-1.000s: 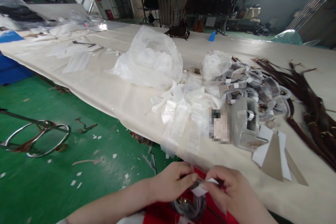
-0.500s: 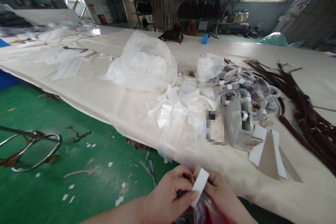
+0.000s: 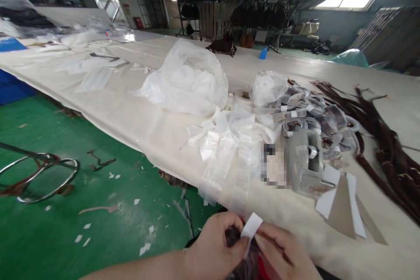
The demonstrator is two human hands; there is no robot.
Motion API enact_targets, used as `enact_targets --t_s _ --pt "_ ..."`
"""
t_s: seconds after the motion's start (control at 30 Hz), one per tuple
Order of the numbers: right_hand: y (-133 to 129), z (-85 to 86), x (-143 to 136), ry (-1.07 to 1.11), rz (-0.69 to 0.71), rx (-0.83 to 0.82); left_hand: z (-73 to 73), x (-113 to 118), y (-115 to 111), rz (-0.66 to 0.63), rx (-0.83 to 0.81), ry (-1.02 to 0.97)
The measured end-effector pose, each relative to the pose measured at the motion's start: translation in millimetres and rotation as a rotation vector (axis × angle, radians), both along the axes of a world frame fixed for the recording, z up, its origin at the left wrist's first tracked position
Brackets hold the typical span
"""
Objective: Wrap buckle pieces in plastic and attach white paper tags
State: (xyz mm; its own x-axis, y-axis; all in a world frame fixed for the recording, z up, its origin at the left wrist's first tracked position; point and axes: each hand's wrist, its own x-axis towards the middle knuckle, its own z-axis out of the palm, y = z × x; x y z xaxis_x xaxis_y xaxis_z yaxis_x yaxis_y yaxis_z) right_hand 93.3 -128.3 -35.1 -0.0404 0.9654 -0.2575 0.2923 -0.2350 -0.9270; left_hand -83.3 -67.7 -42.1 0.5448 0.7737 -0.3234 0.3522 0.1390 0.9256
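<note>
Clear cloth on table (image 3: 138,118) left of plastic strips (image 3: 229,153); tape dispenser (image 3: 306,164), card pieces (image 3: 343,201), straps (image 3: 387,140) crowd right.

white tag (image 3: 251,227): paper, matt, smooth, pinched between left hand (image 3: 213,251) and right hand (image 3: 284,253)
dark strap (image 3: 234,238): leather-look, slight sheen, partly hidden under the fingers
table cover (image 3: 147,127): cream cloth, matt, smooth with soft creases
big bag (image 3: 188,78): thin clear plastic, glossy, crumpled
flat sleeves (image 3: 229,157): clear plastic film, glossy, near edge
tape dispenser (image 3: 306,164): grey plastic, matt, scuffed
card pieces (image 3: 343,199): grey-white cardboard, matt, stiff
wrapped bundles (image 3: 315,113): dark straps in shiny clear film with white paper labels
loose straps (image 3: 383,140): brown leather, dull, far right
floor (image 3: 65,236): green paint, semi-gloss, paper scraps
ring frame (image 3: 36,177): chromed metal, shiny, rusty spots
</note>
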Motion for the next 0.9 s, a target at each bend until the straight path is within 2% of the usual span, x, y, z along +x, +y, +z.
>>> enact_targets --t_s 0.13,0.27,0.4,0.57,0.63,0.73,0.8,0.9 --pt "-2 -15.9 3 -0.077 -0.051 -0.102 3.2 0 -4 -0.004 0.137 0.049" --pt "1 -27.8 9 -0.002 0.0 -0.181 0.9 -1 -5 -0.048 0.144 0.052" --pt "9 -22.3 11 0.046 0.043 -0.245 -1.0 -3 -4 -0.087 0.167 0.107" --pt "16 -16.5 12 0.158 0.088 -0.302 4.9 -4 -5 -0.128 0.161 0.131" --pt "17 -13.1 11 0.084 0.101 -0.288 5.8 -3 -4 -0.134 0.144 0.114" --pt "16 -5.0 3 -0.176 0.117 -0.176 3.4 -4 1 -0.13 0.12 0.06" --pt "13 -0.1 -3 -0.339 0.164 -0.058 0.7 -6 5 -0.179 0.041 0.078" --pt "5 2.0 -9 -0.478 0.227 0.071 -3.2 -8 11 -0.286 -0.311 0.115"
